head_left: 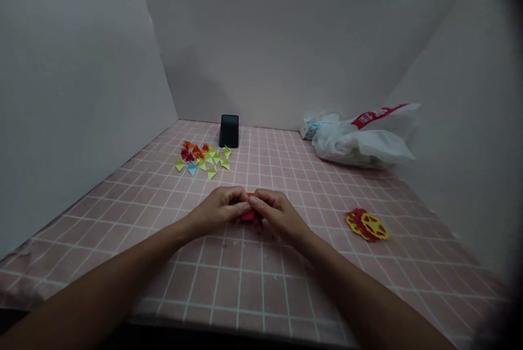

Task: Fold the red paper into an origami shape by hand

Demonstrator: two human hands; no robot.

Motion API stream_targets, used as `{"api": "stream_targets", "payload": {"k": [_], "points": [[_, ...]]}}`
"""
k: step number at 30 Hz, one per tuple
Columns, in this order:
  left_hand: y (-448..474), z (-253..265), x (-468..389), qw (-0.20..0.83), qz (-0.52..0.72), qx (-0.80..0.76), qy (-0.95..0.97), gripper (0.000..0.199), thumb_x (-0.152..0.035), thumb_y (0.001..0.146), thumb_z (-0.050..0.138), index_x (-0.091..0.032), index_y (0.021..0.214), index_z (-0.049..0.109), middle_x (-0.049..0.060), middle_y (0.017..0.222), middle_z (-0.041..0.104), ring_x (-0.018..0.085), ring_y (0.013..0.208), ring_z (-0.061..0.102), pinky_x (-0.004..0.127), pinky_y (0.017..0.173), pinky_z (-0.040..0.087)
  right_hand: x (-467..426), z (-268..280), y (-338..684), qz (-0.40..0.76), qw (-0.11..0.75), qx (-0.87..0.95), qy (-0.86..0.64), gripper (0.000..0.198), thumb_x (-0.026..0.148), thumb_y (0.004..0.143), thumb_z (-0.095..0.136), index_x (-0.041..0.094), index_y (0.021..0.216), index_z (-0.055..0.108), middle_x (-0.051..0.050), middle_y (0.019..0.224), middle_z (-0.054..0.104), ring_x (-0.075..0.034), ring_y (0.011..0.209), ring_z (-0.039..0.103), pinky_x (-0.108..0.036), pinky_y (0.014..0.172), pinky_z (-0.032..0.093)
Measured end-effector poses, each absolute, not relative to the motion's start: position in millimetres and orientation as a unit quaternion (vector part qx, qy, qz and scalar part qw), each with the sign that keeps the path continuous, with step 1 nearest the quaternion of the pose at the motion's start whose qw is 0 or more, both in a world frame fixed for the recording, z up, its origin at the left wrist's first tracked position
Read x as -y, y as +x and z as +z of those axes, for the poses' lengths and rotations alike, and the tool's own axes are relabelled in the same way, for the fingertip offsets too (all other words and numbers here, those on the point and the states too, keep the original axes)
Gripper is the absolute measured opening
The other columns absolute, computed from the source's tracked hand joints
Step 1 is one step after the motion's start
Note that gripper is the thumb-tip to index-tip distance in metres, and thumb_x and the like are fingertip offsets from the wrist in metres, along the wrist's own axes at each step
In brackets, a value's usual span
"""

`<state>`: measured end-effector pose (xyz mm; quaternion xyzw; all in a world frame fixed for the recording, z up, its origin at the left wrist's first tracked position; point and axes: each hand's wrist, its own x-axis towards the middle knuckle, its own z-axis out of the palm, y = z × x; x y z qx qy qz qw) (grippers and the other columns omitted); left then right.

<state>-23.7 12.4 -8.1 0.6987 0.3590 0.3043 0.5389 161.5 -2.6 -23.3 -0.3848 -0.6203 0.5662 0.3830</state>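
A small piece of red paper (247, 216) with a yellow edge showing at its top is pinched between both hands, above the middle of the table. My left hand (224, 206) is closed on its left side, thumb and forefinger together. From the right, my right hand (274, 209) grips the same paper, its thumb meeting the left thumb near the centre. The fingers cover much of the paper, so its exact folds cannot be made out.
Small folded paper pieces (198, 158) in yellow, orange, red and blue lie at back left. Behind them stands a black phone (229, 131). A white plastic bag (363, 146) is at back right. Red and yellow paper cut-outs (373, 227) lie on the pink checked cloth (253, 295).
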Motion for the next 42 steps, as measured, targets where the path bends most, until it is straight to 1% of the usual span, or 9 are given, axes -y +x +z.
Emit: {"api": "stream_targets", "payload": {"k": [9, 13, 18, 25, 29, 32, 36, 39, 42], "points": [[-19, -6, -6, 0.608, 0.307, -0.327, 0.655, 0.026, -0.039, 0.086, 0.063, -0.017, 0.072, 0.060, 0.000, 0.064, 0.060, 0.012, 0.058, 0.053, 0.025, 0.059, 0.045, 8, -15, 161, 0.399, 0.436, 0.690, -0.419, 0.040, 0.042, 0.096, 0.053, 0.022, 0.061, 0.050, 0.001, 0.054, 0.053, -0.013, 0.050, 0.048, -0.027, 0.051, 0.035], [-22, -3, -6, 0.586, 0.326, -0.319, 0.670, 0.027, -0.037, 0.088, 0.061, -0.017, 0.070, 0.056, -0.001, 0.064, 0.055, 0.011, 0.059, 0.050, 0.024, 0.058, 0.042, 12, -16, 158, 0.433, 0.465, 0.659, -0.402, 0.041, 0.045, 0.097, 0.051, 0.022, 0.063, 0.052, 0.000, 0.056, 0.055, -0.013, 0.052, 0.051, -0.028, 0.052, 0.038], [-27, 1, -8, 0.510, 0.306, -0.283, 0.752, 0.023, -0.030, 0.092, 0.056, -0.017, 0.074, 0.060, 0.000, 0.073, 0.060, 0.012, 0.067, 0.054, 0.024, 0.062, 0.041, 5, -20, 161, 0.557, 0.410, 0.638, -0.339, 0.037, 0.052, 0.089, 0.062, 0.022, 0.070, 0.052, 0.003, 0.055, 0.054, -0.012, 0.046, 0.049, -0.025, 0.048, 0.037], [-17, -10, -2, 0.543, 0.353, -0.317, 0.692, 0.024, -0.036, 0.091, 0.058, -0.016, 0.077, 0.057, -0.001, 0.068, 0.056, 0.011, 0.061, 0.051, 0.024, 0.059, 0.041, 17, -11, 158, 0.358, 0.473, 0.686, -0.422, 0.037, 0.040, 0.095, 0.056, 0.021, 0.063, 0.054, 0.002, 0.053, 0.053, -0.012, 0.050, 0.047, -0.026, 0.051, 0.036], [-16, -9, 2, 0.593, 0.363, -0.297, 0.655, 0.026, -0.038, 0.091, 0.059, -0.017, 0.077, 0.053, -0.002, 0.066, 0.057, 0.011, 0.058, 0.051, 0.024, 0.058, 0.042, 22, -8, 156, 0.441, 0.496, 0.633, -0.398, 0.034, 0.041, 0.095, 0.057, 0.020, 0.068, 0.056, 0.003, 0.054, 0.055, -0.011, 0.048, 0.050, -0.024, 0.049, 0.039], [-20, -6, -2, 0.575, 0.346, -0.297, 0.680, 0.024, -0.037, 0.091, 0.056, -0.017, 0.078, 0.053, -0.001, 0.069, 0.058, 0.011, 0.058, 0.049, 0.024, 0.056, 0.040, 14, -12, 160, 0.530, 0.460, 0.625, -0.341, 0.035, 0.046, 0.094, 0.057, 0.020, 0.071, 0.055, 0.002, 0.057, 0.058, -0.012, 0.048, 0.053, -0.025, 0.049, 0.042], [-25, -4, -6, 0.436, 0.333, -0.321, 0.772, 0.020, -0.030, 0.091, 0.055, -0.017, 0.075, 0.054, -0.002, 0.067, 0.054, 0.012, 0.063, 0.048, 0.025, 0.060, 0.037, 8, -12, 164, 0.449, 0.433, 0.696, -0.355, 0.032, 0.040, 0.092, 0.059, 0.020, 0.069, 0.055, 0.003, 0.056, 0.055, -0.011, 0.050, 0.050, -0.024, 0.051, 0.038], [-24, -4, -6, 0.475, 0.340, -0.324, 0.744, 0.023, -0.036, 0.093, 0.052, -0.018, 0.078, 0.053, -0.003, 0.063, 0.053, 0.011, 0.057, 0.048, 0.024, 0.056, 0.038, 11, -9, 163, 0.370, 0.458, 0.705, -0.396, 0.031, 0.037, 0.094, 0.057, 0.020, 0.068, 0.055, 0.003, 0.055, 0.052, -0.011, 0.051, 0.047, -0.025, 0.051, 0.035], [-22, -7, -5, 0.508, 0.341, -0.334, 0.717, 0.028, -0.041, 0.092, 0.055, -0.019, 0.076, 0.052, -0.004, 0.058, 0.053, 0.011, 0.053, 0.047, 0.024, 0.054, 0.036, 15, -10, 160, 0.373, 0.478, 0.685, -0.404, 0.034, 0.036, 0.093, 0.056, 0.020, 0.064, 0.051, 0.004, 0.054, 0.050, -0.011, 0.051, 0.045, -0.025, 0.051, 0.034]]}}
